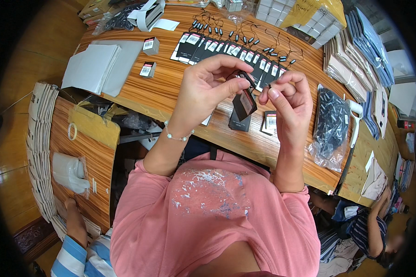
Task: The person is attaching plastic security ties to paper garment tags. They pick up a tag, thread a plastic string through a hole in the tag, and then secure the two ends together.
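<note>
My left hand [210, 82] pinches a black hang tag [247, 102] with a white sticker, held tilted above the table's near edge. A thin black cord is bunched at its top, partly hidden by my fingers. Close beside it, my right hand [287, 99] is closed, thumb against fingertips, on a small dark piece that looks like the cord's end. Below the hands lie a black tag stack [239, 122] and a few stickered tags [269, 123]. Farther back, a fanned row of black hang tags [222, 47] lies with cords stretched away from me.
At right sits a clear bag of black cords [332, 113] beside a white-handled tool [355, 111]. Folded garments [351, 60] are piled behind it. Two small sticker stacks [149, 69] and white sheets [90, 67] lie at left. Other people sit at both lower sides.
</note>
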The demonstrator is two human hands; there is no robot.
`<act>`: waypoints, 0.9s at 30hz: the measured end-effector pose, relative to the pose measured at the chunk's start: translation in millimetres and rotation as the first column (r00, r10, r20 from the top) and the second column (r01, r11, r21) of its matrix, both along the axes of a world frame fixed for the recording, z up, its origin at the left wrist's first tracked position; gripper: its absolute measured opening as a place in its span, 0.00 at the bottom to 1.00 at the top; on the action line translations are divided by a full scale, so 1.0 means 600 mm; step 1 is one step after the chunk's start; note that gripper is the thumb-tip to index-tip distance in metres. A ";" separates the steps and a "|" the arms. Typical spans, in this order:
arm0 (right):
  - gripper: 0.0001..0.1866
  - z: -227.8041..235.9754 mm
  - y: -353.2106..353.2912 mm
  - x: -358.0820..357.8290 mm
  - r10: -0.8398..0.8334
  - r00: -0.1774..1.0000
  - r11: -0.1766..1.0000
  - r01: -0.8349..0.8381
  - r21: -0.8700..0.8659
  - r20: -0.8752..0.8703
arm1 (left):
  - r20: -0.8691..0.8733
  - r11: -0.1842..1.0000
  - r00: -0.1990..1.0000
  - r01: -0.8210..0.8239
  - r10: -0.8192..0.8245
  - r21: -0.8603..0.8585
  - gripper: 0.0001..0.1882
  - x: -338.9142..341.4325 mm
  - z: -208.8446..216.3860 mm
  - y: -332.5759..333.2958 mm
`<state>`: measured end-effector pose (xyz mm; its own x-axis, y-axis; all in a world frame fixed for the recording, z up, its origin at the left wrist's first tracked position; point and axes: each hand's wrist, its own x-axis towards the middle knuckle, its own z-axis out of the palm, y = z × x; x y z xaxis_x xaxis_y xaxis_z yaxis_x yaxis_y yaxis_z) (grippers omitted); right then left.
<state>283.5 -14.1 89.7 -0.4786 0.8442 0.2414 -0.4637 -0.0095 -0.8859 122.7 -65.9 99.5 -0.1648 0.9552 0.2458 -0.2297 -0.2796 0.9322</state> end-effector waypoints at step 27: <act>0.10 0.006 -0.004 0.001 0.031 0.984 0.998 -0.041 0.055 0.176 | -0.342 0.997 0.939 0.005 0.023 0.079 0.11 -0.004 0.006 -0.005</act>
<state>284.4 -16.5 93.2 -0.5473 0.8128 0.1994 -0.3022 0.0302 -0.9528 120.0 -68.9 102.9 -0.0662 0.9299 0.3617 0.1022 -0.3543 0.9295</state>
